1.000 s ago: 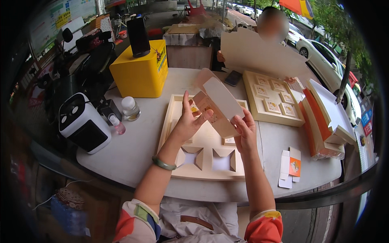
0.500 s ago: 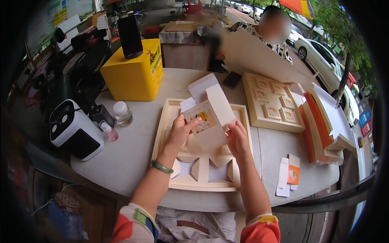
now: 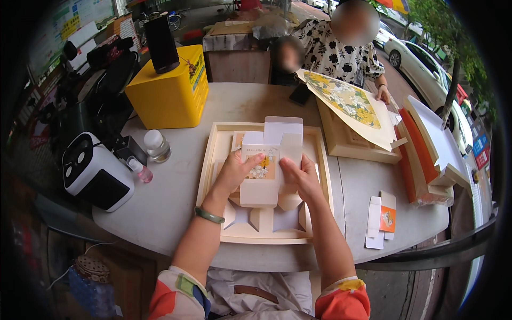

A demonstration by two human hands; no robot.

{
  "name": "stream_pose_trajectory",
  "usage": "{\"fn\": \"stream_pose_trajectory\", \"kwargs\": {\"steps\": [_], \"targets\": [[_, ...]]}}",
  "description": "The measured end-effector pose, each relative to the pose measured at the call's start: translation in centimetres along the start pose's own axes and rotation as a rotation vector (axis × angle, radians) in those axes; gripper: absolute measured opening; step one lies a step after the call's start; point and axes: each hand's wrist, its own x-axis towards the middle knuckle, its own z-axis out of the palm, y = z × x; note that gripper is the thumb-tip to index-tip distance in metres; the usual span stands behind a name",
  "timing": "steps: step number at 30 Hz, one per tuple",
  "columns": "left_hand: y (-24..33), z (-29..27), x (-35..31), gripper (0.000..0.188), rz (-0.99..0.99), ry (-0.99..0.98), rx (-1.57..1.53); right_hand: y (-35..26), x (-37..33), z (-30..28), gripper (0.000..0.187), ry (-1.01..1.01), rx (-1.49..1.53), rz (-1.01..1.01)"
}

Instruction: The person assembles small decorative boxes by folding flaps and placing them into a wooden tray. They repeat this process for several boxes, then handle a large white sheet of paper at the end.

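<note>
Above the cream tray box [image 3: 269,240] in front of me, I hold a partly unfolded small carton [image 3: 258,194] printed with yellow and white flowers. Its white flaps stand out at the top and right. My left hand [image 3: 234,172] grips the left edge, thumb across the printed panel. On the right side panel, my right hand [image 3: 302,175] is closed with its thumb pressed on the front. Two compartments with slanted cream sides show at the tray's near end. Small boxes partly show behind the carton; my hands hide much of the tray's middle.
Across the table a person holds a flower-printed board [image 3: 346,101] over a second cream box [image 3: 368,152]. An unfolded orange-and-white carton [image 3: 388,218] lies at right, near a stack of boxes [image 3: 421,154]. At left are a yellow drawer unit [image 3: 162,96], bottles [image 3: 157,146] and a white-and-black device [image 3: 98,170].
The carton has turned from tilted to nearly upright, and my right hand has moved up and inward along it. Across the table, the board has lowered, now showing its flower print.
</note>
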Motion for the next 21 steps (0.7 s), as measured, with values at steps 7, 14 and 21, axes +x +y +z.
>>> {"fn": "stream_pose_trajectory", "kwargs": {"steps": [7, 14, 21], "targets": [[-0.2, 0.5, 0.0, 0.027, 0.037, 0.064, -0.037, 0.3, 0.2, 0.1, 0.048, 0.085, -0.096, -0.069], [0.4, 0.9, -0.3, 0.032, -0.039, -0.004, 0.107, -0.1, 0.1, 0.3, 0.074, 0.103, -0.275, -0.240], [0.0, 0.7, -0.2, 0.031, 0.035, 0.000, 0.198, -0.8, -0.2, 0.4, 0.069, 0.047, -0.088, -0.099]]}}
